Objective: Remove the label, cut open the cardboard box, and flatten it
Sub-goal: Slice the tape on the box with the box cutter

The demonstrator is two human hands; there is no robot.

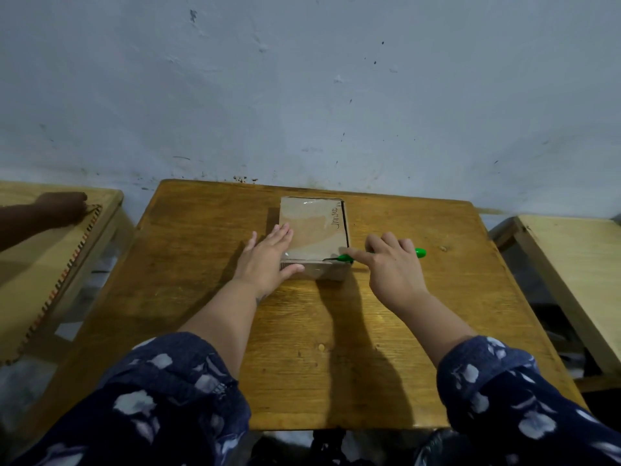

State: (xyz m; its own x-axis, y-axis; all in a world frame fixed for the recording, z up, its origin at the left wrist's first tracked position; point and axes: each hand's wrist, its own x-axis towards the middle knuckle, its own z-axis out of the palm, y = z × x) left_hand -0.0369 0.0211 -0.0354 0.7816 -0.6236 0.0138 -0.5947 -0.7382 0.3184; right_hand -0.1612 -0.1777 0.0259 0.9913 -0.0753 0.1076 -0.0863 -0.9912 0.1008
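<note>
The cardboard box (314, 235) sits on the counter (201, 297) under my flat, open left hand (268, 255). My right hand (391, 264) grips a green cutter (418, 253), its tip at the box's near corner.

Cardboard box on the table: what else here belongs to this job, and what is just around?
In use:
cardboard box
green cutter
left hand
right hand

Just around:
side bench
another person's hand
right bench

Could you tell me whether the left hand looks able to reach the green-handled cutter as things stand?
Probably not directly: the left hand is pressed flat on the brown cardboard box, and the green-handled cutter lies beyond the box, already gripped by the right hand.
</note>
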